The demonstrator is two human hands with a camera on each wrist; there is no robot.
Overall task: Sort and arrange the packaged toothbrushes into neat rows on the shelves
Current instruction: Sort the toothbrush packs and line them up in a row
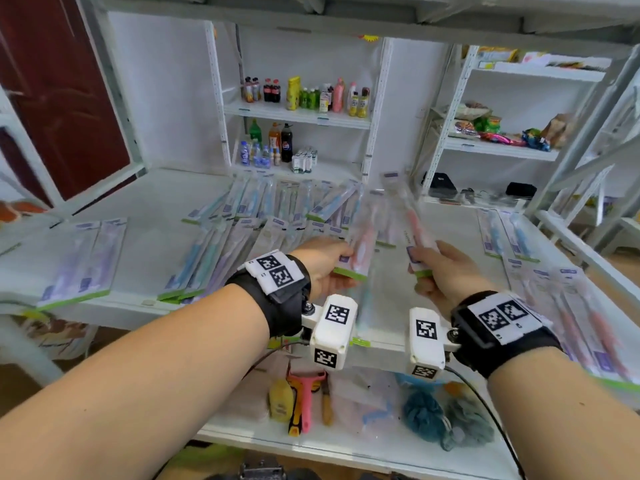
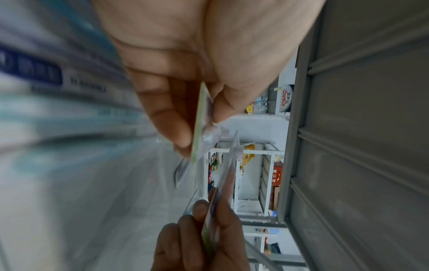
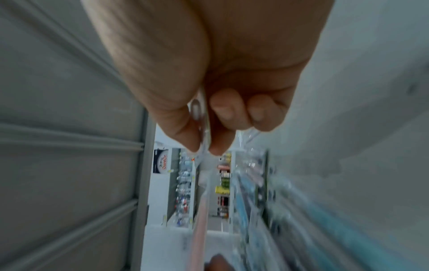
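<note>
Both hands are raised over the white shelf (image 1: pixel 145 209), each with a pink packaged toothbrush. My left hand (image 1: pixel 323 259) pinches the green-edged bottom of one pink pack (image 1: pixel 363 245) between thumb and fingers; the left wrist view shows this pack (image 2: pixel 200 128) edge-on. My right hand (image 1: pixel 438 268) pinches the bottom of a second pink pack (image 1: pixel 410 223), which tilts up and away; it appears edge-on in the right wrist view (image 3: pixel 203 124). Many blue and purple packs (image 1: pixel 263 209) lie jumbled across the shelf's middle. Two purple packs (image 1: pixel 86 258) lie side by side at the left.
A row of blue packs (image 1: pixel 509 237) and pink packs (image 1: pixel 595 327) lies along the shelf's right side. Below, a lower shelf (image 1: pixel 346 441) holds peelers and bath sponges. Behind stand shelves of drink bottles (image 1: pixel 304 95) and snacks (image 1: pixel 502 129). A grey shelf underside hangs overhead.
</note>
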